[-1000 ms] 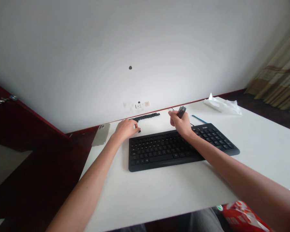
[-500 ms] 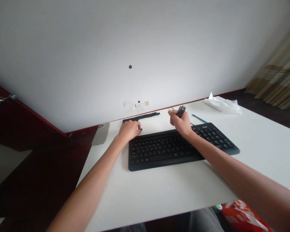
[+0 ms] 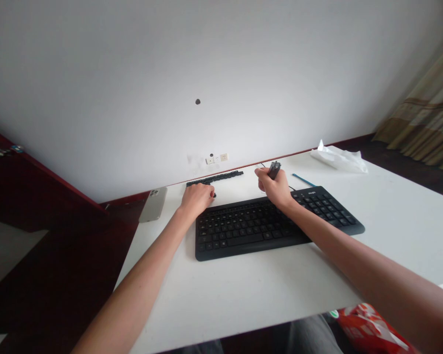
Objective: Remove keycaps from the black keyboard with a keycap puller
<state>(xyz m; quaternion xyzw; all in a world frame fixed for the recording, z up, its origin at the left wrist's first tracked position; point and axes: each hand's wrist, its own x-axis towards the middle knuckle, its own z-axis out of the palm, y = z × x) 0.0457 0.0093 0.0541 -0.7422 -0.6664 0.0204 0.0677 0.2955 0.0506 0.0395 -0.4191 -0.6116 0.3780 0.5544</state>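
Head view: right hand (image 3: 275, 191) pinches a small dark plastic object (image 3: 274, 170) above the black keyboard (image 3: 251, 231); it looks light and stiff, best held by its body. Left hand (image 3: 197, 200) curls over a tiny black piece (image 3: 214, 195), grip unclear, just below a row of black keycaps (image 3: 214, 178) on the white surface (image 3: 243, 290).

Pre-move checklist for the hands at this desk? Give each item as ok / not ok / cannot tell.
Left hand on the small black piece: cannot tell, the fingers cover too much to show a firm hold.
Right hand holding the small dark object: ok, gripped in the fingers, top showing.
Row of black pieces: ok, lying in a line near the table's back edge, not under either hand.
Black keyboard: ok, flat on the table, below both hands.
Phone: ok, apart from the left hand.
Thin black cable: cannot tell, it passes behind the right hand and its route is hidden.
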